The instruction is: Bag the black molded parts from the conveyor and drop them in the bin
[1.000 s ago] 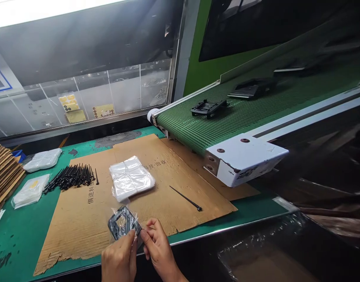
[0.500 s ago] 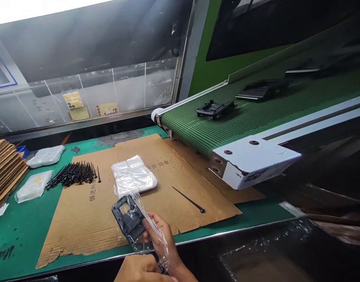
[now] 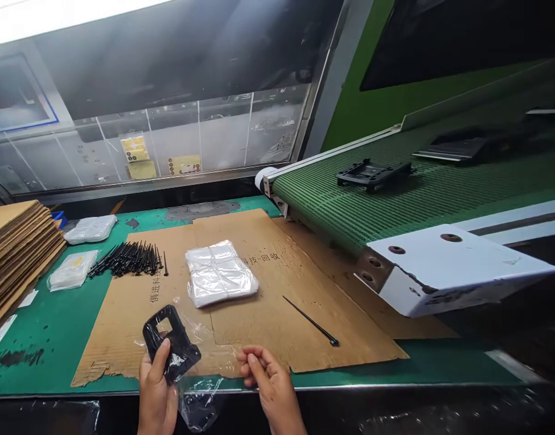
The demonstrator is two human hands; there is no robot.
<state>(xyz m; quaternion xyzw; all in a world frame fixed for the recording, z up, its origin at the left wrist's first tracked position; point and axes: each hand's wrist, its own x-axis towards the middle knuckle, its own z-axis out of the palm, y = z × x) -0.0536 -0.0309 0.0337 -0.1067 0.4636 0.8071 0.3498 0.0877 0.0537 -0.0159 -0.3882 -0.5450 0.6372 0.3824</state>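
Note:
My left hand grips a black plastic frame part with a rectangular opening, thumb on its face. A clear plastic bag lies around this part and spreads to the right. The fingers of my right hand are curled together on the bag's thin edge, the tips partly hidden. Beyond my hands, a tied stack of clear bags rests on the cardboard sheet. A single black pin-like plastic piece lies to the right, and a heap of similar pieces to the left.
A green conveyor belt slopes in from the right, carrying black frame parts. Its white end block juts over the table. Stacked cardboard stands at the left, near more bag bundles.
The black part has moved left and is now in my left hand. My right hand has let go of it and shifted right to the bag's edge. The view has turned slightly left.

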